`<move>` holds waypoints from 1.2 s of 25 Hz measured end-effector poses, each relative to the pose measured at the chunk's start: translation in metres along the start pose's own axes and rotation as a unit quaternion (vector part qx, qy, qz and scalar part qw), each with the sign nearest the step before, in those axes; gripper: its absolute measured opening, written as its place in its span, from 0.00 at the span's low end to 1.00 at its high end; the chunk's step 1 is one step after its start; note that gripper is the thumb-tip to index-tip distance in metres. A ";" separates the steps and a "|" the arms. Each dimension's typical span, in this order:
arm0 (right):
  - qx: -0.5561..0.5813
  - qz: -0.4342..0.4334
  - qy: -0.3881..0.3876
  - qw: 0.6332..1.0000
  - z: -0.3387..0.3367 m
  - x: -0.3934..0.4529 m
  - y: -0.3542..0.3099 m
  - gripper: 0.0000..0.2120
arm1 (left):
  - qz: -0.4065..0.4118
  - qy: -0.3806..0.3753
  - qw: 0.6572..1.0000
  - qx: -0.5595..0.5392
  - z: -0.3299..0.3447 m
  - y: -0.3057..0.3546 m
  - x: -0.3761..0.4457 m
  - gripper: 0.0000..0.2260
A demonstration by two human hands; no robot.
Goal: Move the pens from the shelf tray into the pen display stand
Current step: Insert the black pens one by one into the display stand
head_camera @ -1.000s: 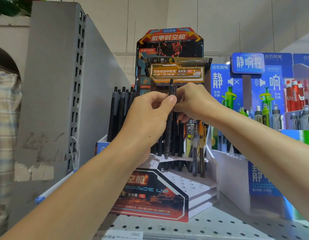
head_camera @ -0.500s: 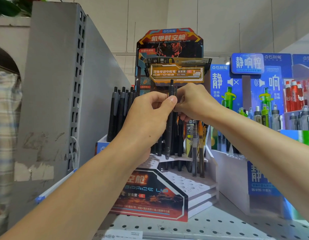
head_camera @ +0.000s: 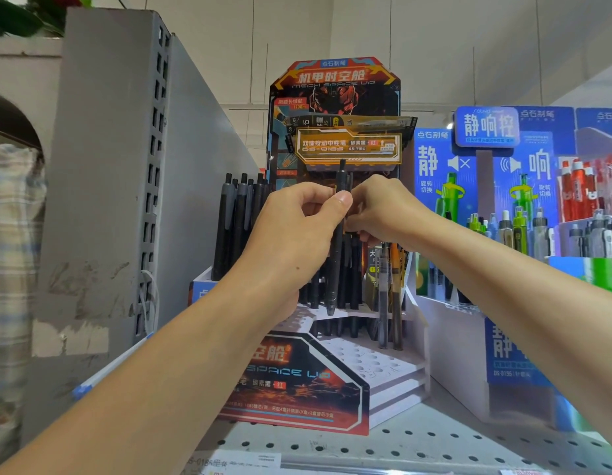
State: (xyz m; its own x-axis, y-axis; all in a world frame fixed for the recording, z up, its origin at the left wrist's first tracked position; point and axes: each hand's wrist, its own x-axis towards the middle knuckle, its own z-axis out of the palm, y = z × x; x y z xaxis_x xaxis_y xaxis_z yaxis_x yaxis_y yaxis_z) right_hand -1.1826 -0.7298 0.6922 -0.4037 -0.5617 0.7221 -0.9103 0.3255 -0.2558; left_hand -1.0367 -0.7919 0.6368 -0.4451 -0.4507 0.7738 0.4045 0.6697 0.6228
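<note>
Grey metal makes up the largest things here: a perforated shelf [head_camera: 435,440] along the near edge and an upright slotted panel [head_camera: 126,166] at the left. On the shelf, in the middle, stands the pen display stand [head_camera: 383,368], a stepped white board with rows of holes, a red and black front card and a tall printed back card. To its right sits a blue display [head_camera: 503,337] holding green and white pens. Just behind the stand at the left, a group of black pens [head_camera: 236,228] stands upright in a white tray [head_camera: 203,275]. More black pens [head_camera: 349,279] already stand in the far rows of the stand, with two clear and orange ones to their right. The left hand [head_camera: 297,234] pinches a black pen [head_camera: 337,262] between thumb and fingers, upright, its tip just above the stand's upper tier. The right hand [head_camera: 383,214], fingers curled, pinches the same pen near its clip.
</note>
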 end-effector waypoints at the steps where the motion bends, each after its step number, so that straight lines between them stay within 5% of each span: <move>1: -0.014 -0.008 0.001 1.000 -0.001 0.000 0.000 0.05 | -0.001 0.000 1.000 -0.001 0.000 0.000 0.000 0.09; 9: -0.034 -0.066 -0.058 0.996 -0.006 -0.005 -0.007 0.16 | -0.001 0.002 1.000 -0.003 0.001 0.001 0.000 0.09; 16: -0.053 -0.073 -0.070 0.993 -0.013 -0.009 -0.011 0.12 | -0.010 0.001 1.000 -0.017 -0.001 -0.001 -0.002 0.08; 18: 0.073 -0.086 -0.028 0.993 -0.017 -0.017 -0.013 0.08 | -0.014 0.000 1.000 -0.023 -0.002 -0.002 -0.004 0.08; 21: 0.351 -0.061 -0.091 0.930 -0.032 -0.032 -0.016 0.12 | -0.019 0.001 0.999 -0.035 -0.004 -0.002 -0.006 0.08; 24: 0.359 -0.083 -0.137 0.919 -0.040 -0.043 -0.016 0.15 | -0.015 0.003 0.999 -0.038 -0.003 0.001 -0.006 0.08; 30: 0.340 -0.059 -0.060 0.936 -0.040 -0.040 -0.016 0.09 | -0.027 -0.001 0.999 -0.040 -0.003 0.003 -0.016 0.08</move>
State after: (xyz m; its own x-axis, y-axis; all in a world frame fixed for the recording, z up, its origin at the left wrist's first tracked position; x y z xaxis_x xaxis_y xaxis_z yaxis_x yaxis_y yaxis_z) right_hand -1.1482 -0.6823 0.6929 -0.2672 -0.6584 0.7037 -0.7797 -0.2814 -0.5593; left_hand -1.0262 -0.7840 0.6268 -0.4693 -0.4836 0.7388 0.4429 0.5950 0.6707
